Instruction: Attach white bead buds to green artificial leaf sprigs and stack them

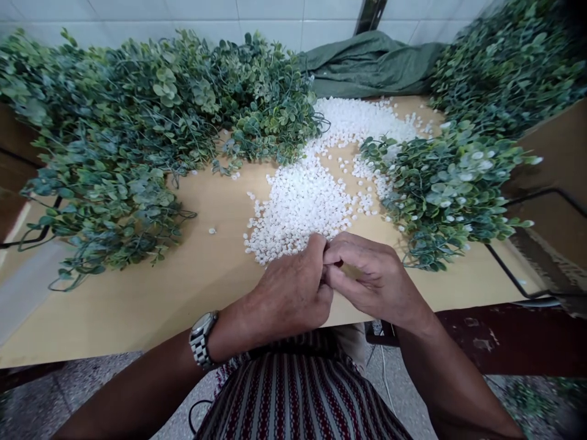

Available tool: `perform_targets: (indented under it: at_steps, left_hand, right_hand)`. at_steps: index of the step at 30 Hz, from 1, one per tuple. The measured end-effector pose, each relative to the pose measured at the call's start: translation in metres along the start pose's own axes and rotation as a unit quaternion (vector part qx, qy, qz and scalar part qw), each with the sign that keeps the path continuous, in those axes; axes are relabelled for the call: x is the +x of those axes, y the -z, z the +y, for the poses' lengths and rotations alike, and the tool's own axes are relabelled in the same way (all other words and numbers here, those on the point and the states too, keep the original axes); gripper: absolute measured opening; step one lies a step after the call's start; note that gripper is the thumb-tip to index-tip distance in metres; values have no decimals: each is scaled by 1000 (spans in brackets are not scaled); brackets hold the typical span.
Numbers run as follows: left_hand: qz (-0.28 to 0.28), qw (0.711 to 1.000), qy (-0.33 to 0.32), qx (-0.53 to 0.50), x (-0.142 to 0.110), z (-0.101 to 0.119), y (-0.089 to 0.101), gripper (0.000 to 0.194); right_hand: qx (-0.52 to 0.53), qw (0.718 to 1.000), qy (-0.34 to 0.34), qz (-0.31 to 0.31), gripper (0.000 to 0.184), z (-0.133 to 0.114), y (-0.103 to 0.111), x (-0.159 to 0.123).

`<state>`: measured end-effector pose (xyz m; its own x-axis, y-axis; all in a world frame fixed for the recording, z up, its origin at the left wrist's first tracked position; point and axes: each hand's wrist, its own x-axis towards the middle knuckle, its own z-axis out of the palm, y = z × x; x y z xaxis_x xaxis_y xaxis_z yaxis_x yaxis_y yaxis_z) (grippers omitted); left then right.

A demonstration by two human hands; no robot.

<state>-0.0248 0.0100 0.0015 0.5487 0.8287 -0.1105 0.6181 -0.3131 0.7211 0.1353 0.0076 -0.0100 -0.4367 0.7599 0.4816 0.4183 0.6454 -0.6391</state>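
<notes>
My left hand (296, 287), with a metal wristwatch (202, 340) on its wrist, is closed near the table's front edge. My right hand (373, 275) meets it, thumb and forefinger pinched against the left fingertips. Whatever is between the fingers is hidden. Just beyond the hands lies a heap of small white beads (302, 205), thinning into a second pile (362, 119) farther back. Right of the beads rests a bunch of green leafy sprigs with white tips (458, 183). At the left lie many green leafy sprigs (114, 116) without visible white tips.
A dark green cloth (371, 64) lies against the tiled wall (270, 21). More foliage (509, 67) is piled at the back right. A cardboard box (557, 165) and a black metal frame (509, 275) stand at the right. One bead (212, 231) lies apart on the tabletop (206, 275).
</notes>
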Motion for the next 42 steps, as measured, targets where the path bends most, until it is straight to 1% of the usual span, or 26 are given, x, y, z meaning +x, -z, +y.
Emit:
perform_targets:
  at_steps: [2,3,4,7,9,11,12,15,18,20,23,27,29,33,35,37,39,40,42]
  left_hand:
    - [-1,995,5,-98,1,-1,7,14]
    - [-6,986,7,-164,1,-3,10,8]
    - [-12,973,11,-232,2,-4,14,3]
    - [-8,920,46,-389,6,-9,18,7]
    - [14,888,73,-453,9,-10,18,7]
    - [51,866,84,-491,11,-9,16,8]
    - [73,861,84,-496,12,-8,16,8]
    - [136,859,84,-486,17,-4,19,7]
    - [168,853,94,-485,21,-4,21,8]
    - [164,848,106,-493,24,-5,22,8]
    - [129,837,125,-517,27,-7,22,10]
    - [71,835,149,-526,31,-8,23,10]
    - [63,829,161,-531,32,-7,23,8]
    - [104,798,172,-568,32,-6,20,7]
    - [121,792,171,-573,30,-6,19,8]
    - [144,792,169,-568,26,-8,21,9]
    - [179,794,170,-556,19,-11,24,10]
    - [197,795,171,-548,15,-12,26,10]
    - [222,797,176,-534,8,-15,28,11]
  right_hand:
    - [25,999,-13,24,16,1,0,1]
    - [28,999,-17,40,16,2,0,1]
    - [23,998,-15,53,15,2,0,1]
    - [-14,998,13,63,15,3,2,4]
    - [-31,997,27,59,16,2,3,8]
    - [-44,997,32,62,18,2,5,13]
    - [-52,996,33,65,18,2,6,16]
    - [-75,995,30,63,18,3,9,26]
    - [-61,997,15,46,17,8,11,35]
    - [-36,999,10,33,16,12,12,38]
    - [-25,999,24,23,16,18,14,39]
    - [-89,992,86,19,17,24,18,37]
    - [-122,985,122,20,18,27,19,37]
    - [-149,975,162,36,18,31,16,36]
    - [-142,974,171,45,16,31,14,35]
    - [-111,981,153,52,13,31,13,32]
    - [-81,990,109,48,12,32,12,28]
    - [-75,992,93,36,12,34,11,25]
    - [-98,991,95,-13,15,38,7,20]
